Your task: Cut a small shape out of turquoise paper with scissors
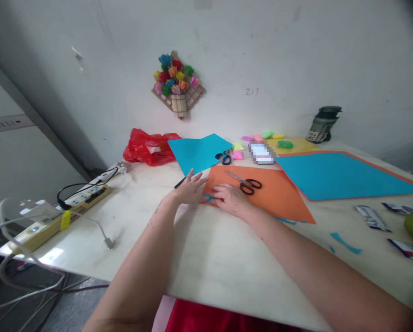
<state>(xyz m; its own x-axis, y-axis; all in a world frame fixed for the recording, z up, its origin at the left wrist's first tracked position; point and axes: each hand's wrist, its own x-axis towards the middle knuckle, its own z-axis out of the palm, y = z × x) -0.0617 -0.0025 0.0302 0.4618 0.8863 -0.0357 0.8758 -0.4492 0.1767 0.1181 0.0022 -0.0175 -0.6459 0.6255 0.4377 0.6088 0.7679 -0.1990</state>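
Observation:
A small cut piece of blue paper (208, 198) lies at the left edge of the orange sheet (275, 193), partly covered by my fingers. My left hand (189, 189) is beside it, fingers spread, close to the sheet's edge. Curled together, the fingers of my right hand (230, 199) hold the blue piece from the right. Just beyond that hand, scissors with black handles (247, 184) rest on the orange sheet. A thin black object (180, 182) shows behind my left wrist, partly hidden.
Behind lie a blue sheet (199, 150), more scissors (226, 159), a phone (261, 152) and a red plastic bag (149, 147). Stacked sheets (344, 175), blue scraps (345, 243) and small packets (371, 218) are on the right. A power strip (61, 219) with cables runs along the left.

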